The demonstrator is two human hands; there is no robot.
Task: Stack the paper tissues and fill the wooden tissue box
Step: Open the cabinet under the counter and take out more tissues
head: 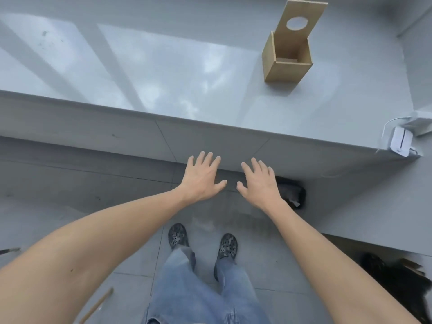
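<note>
A wooden tissue box (286, 60) stands upright on the glossy grey counter (163, 90), far right of centre. Its top is open and I see no tissues inside. Its lid (301, 19), with a round hole, leans up behind it. My left hand (202, 177) and my right hand (260, 182) hover palm down, fingers spread, side by side below the counter's front edge. Both hold nothing. No paper tissues are in sight.
A white device with a cable (401, 141) sits at the counter's right corner. A dark object (292, 191) lies under the counter by my right hand. Another dark heap (397, 281) lies on the tiled floor at lower right. A wooden stick (97, 306) lies lower left.
</note>
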